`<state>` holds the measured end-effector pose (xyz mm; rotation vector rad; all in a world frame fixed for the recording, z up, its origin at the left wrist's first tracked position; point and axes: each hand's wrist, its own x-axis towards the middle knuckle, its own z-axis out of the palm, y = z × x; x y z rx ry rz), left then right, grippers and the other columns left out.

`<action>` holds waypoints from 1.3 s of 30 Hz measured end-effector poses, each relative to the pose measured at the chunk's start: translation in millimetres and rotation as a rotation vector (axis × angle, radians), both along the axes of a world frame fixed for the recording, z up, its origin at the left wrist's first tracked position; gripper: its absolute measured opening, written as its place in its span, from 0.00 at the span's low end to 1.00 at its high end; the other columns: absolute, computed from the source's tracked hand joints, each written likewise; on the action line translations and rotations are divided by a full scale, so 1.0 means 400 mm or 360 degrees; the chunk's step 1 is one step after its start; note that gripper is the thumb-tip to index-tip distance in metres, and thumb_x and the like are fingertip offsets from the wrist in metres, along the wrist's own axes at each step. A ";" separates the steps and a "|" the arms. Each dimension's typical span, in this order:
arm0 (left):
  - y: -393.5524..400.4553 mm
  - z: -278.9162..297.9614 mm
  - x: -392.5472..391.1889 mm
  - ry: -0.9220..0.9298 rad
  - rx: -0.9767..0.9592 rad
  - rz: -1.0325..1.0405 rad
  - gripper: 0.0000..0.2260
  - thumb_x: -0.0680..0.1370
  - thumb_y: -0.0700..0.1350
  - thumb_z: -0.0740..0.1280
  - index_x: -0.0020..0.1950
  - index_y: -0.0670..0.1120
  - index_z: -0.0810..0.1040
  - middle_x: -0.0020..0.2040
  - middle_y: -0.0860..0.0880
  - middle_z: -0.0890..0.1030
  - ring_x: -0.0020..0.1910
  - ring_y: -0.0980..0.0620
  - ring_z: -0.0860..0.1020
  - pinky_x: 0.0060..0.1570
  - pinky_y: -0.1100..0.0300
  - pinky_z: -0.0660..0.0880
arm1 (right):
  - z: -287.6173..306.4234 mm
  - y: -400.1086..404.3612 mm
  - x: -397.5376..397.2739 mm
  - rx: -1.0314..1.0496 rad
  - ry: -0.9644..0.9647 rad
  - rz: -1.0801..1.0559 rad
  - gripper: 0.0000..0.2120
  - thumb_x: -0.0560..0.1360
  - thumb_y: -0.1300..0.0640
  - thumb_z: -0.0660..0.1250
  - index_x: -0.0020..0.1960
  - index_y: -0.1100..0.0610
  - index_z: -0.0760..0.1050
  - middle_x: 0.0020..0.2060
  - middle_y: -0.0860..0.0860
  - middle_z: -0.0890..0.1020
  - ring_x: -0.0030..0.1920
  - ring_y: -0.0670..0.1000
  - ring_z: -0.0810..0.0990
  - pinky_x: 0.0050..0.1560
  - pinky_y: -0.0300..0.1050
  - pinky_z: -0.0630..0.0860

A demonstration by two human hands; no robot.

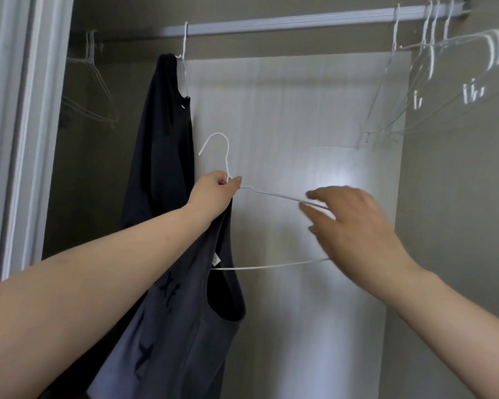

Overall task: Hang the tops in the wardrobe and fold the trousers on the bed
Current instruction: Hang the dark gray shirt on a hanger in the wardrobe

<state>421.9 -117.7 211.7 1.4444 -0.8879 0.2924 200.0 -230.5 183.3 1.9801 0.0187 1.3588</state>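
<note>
My left hand (216, 188) pinches a white wire hanger (274, 194) at the base of its hook, below the wardrobe rail (285, 23). A grey sleeveless top (185, 326) with dark star prints hangs from the hanger's left shoulder, draped under my left wrist. My right hand (349, 223), blurred, is at the hanger's bare right arm with fingers spread; whether it grips the wire is unclear. A black top (162, 156) hangs on another white hanger from the rail at the left.
Several empty white wire hangers (432, 67) hang at the rail's right end, blurred. A few more empty hangers (92, 82) hang at the far left behind the door frame (18, 139). The wardrobe's pale back panel (300, 110) lies behind.
</note>
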 end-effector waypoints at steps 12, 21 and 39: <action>0.020 -0.009 0.008 -0.0175 0.0007 0.0067 0.05 0.80 0.50 0.63 0.46 0.50 0.74 0.35 0.52 0.68 0.37 0.52 0.69 0.46 0.53 0.73 | -0.246 0.088 0.213 0.1348 0.1674 0.0111 0.31 0.75 0.44 0.66 0.73 0.49 0.59 0.65 0.54 0.76 0.62 0.55 0.76 0.60 0.47 0.73; 0.093 -0.045 0.076 -0.0390 0.0064 0.0235 0.05 0.79 0.46 0.62 0.48 0.45 0.75 0.32 0.54 0.69 0.31 0.56 0.67 0.35 0.63 0.66 | -0.195 -0.064 0.138 0.1235 0.1468 0.0032 0.14 0.76 0.44 0.64 0.36 0.48 0.67 0.37 0.48 0.76 0.39 0.48 0.74 0.40 0.42 0.68; 0.065 -0.112 0.077 -0.0778 0.0336 0.0210 0.04 0.79 0.46 0.63 0.52 0.49 0.73 0.38 0.49 0.77 0.36 0.52 0.73 0.36 0.70 0.67 | -0.009 -0.151 0.012 0.0845 0.0953 -0.0084 0.13 0.77 0.44 0.61 0.49 0.53 0.76 0.44 0.45 0.82 0.44 0.49 0.79 0.45 0.45 0.73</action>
